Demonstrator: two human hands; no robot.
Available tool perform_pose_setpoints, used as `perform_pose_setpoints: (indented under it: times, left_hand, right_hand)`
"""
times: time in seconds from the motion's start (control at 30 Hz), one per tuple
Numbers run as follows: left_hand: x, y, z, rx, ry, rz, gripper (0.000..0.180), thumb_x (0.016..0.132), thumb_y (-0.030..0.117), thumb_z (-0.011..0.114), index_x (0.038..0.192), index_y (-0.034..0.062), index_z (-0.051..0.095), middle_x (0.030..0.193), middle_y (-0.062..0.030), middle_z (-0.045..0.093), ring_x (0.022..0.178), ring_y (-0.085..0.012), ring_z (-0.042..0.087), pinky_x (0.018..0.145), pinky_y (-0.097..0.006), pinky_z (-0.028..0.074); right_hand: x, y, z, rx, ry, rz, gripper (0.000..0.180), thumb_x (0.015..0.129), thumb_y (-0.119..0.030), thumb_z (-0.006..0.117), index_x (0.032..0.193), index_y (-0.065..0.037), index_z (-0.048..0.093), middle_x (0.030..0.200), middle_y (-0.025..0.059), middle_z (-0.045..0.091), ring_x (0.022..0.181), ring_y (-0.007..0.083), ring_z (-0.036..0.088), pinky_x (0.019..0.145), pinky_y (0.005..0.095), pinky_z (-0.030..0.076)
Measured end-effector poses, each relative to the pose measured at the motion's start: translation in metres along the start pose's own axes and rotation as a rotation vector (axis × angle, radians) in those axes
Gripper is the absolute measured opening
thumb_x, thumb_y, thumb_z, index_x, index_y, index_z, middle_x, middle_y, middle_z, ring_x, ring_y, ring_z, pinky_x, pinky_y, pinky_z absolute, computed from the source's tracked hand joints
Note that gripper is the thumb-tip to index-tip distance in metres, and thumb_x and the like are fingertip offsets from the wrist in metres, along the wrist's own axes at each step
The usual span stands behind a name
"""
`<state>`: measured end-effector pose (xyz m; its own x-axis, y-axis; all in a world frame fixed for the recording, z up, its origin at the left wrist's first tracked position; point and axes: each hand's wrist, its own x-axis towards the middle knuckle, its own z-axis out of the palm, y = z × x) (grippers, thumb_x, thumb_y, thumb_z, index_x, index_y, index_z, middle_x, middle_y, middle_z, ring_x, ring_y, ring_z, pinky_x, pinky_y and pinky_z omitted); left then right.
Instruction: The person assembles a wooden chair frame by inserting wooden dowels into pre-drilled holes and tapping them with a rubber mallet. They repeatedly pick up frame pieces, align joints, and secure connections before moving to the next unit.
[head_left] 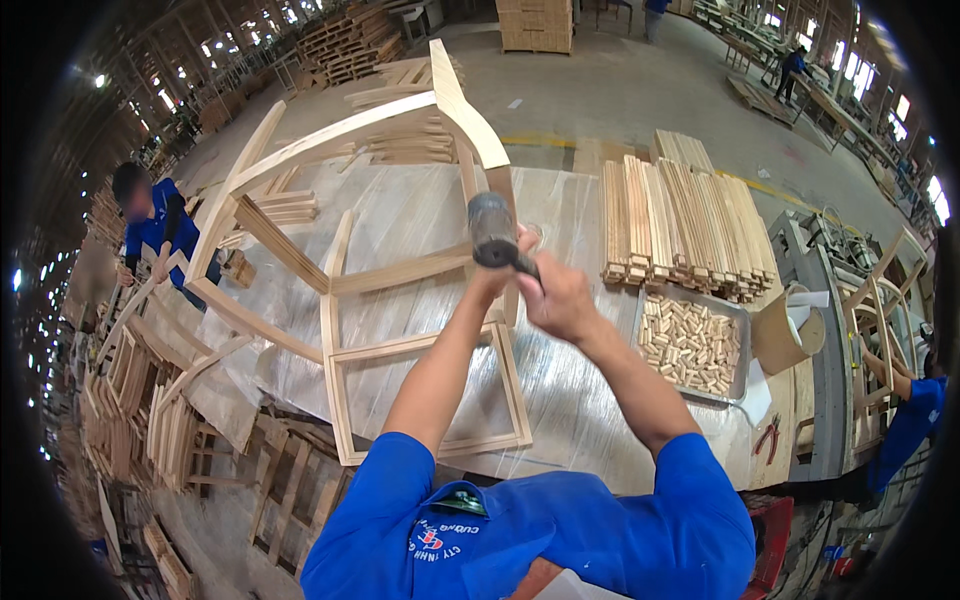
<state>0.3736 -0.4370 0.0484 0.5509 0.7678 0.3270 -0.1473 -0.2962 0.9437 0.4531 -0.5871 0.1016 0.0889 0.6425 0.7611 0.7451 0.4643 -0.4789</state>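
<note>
A pale wooden chair frame (pixel 335 138) stands tilted on the plastic-covered table in front of me, its curved rails and legs joined together. My right hand (pixel 562 300) is closed round the handle of a dark mallet (pixel 490 218). The mallet's head is over the upright at the frame's right side; I cannot tell whether it touches the wood. My left hand (pixel 527 238) grips that same upright just under the mallet, which hides most of its fingers. A square seat frame part (pixel 515 385) of the chair lies nearest me.
At the right sit stacked wooden slats (pixel 690 220), a metal tray (pixel 744 355) of dowels, a tub (pixel 788 332) and red pliers (pixel 767 440). A co-worker (pixel 160 222) handles curved wood at left; another (pixel 915 410) holds a frame at right. Wooden parts (pixel 125 400) are piled at left.
</note>
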Motion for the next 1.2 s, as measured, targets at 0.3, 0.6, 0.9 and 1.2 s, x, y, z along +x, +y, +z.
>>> perform_pose_setpoints:
  times: [0.3, 0.6, 0.9, 1.2]
  left_hand:
    - [0.005, -0.009, 0.013, -0.233, 0.024, -0.127, 0.014, 0.092, 0.015, 0.074, 0.091, 0.0071, 0.063, 0.079, 0.0003, 0.062, 0.067, -0.0087, 0.058, 0.055, -0.029, 0.045]
    - [0.008, -0.012, 0.014, -0.005, -0.032, -0.205, 0.017, 0.090, 0.019, 0.076, 0.088, 0.0041, 0.067, 0.077, -0.0004, 0.065, 0.074, -0.0097, 0.063, 0.064, -0.029, 0.049]
    - [-0.019, -0.001, -0.048, 0.725, -0.265, -0.099, 0.057, 0.085, 0.044, 0.079, 0.123, 0.0014, 0.070, 0.110, -0.0209, 0.075, 0.102, -0.0305, 0.073, 0.092, -0.039, 0.056]
    - [0.074, 0.149, -0.224, 1.201, 0.150, 0.747, 0.047, 0.081, 0.028, 0.085, 0.122, 0.0095, 0.068, 0.110, -0.0149, 0.072, 0.101, -0.0344, 0.069, 0.090, -0.048, 0.054]
  right_hand:
    - [0.004, 0.028, -0.002, -0.053, 0.159, -0.077, 0.018, 0.095, -0.022, 0.065, 0.093, -0.006, 0.059, 0.070, 0.0187, 0.063, 0.060, 0.0423, 0.063, 0.055, 0.0479, 0.051]
    - [-0.153, 0.014, -0.038, -0.061, -0.065, 0.497, 0.020, 0.094, -0.023, 0.068, 0.089, -0.005, 0.061, 0.065, 0.0177, 0.059, 0.061, 0.0415, 0.063, 0.057, 0.0476, 0.048]
    - [-0.338, -0.020, -0.097, -0.607, -0.387, 1.033, 0.029, 0.089, -0.033, 0.074, 0.092, -0.004, 0.070, 0.080, 0.0211, 0.070, 0.078, 0.0436, 0.069, 0.072, 0.0539, 0.052]
    - [-0.336, -0.033, -0.024, -0.607, 0.162, 1.038, 0.017, 0.089, -0.020, 0.070, 0.091, -0.003, 0.070, 0.082, 0.0180, 0.068, 0.077, 0.0392, 0.066, 0.071, 0.0511, 0.050]
